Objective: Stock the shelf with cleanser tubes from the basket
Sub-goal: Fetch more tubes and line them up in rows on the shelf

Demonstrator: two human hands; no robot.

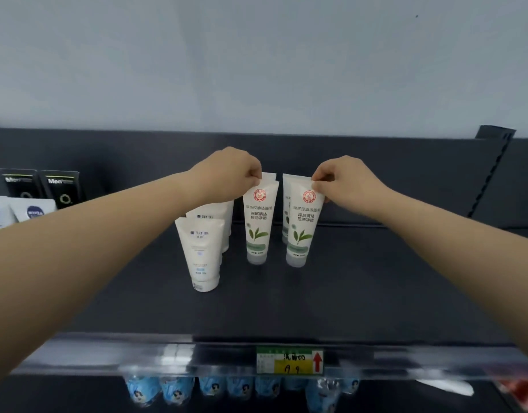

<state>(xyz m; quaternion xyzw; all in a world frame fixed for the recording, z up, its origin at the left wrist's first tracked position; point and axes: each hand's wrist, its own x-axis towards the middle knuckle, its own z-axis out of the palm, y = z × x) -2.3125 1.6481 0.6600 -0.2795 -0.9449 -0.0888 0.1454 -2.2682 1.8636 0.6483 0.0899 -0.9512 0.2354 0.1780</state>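
Both bare forearms reach in from the lower corners toward the centre of the frame. The left hand (227, 171), knuckles up, pinches the crimped top edge of the left green-tea cleanser tube (258, 225). The right hand (344, 181) pinches the top of the right green-tea cleanser tube (301, 231) beside it.

Both tubes stand cap-down mid-frame on the dark shelf (376, 278). Each is white with a round red seal, a green leaf sprig and a translucent cap.

A rear left tube (269, 176) and a rear right tube (286, 192) peek out behind them. The white Manting tubes (201, 254) stand just left, and the black Men tubes (60, 186) are at the upper left.
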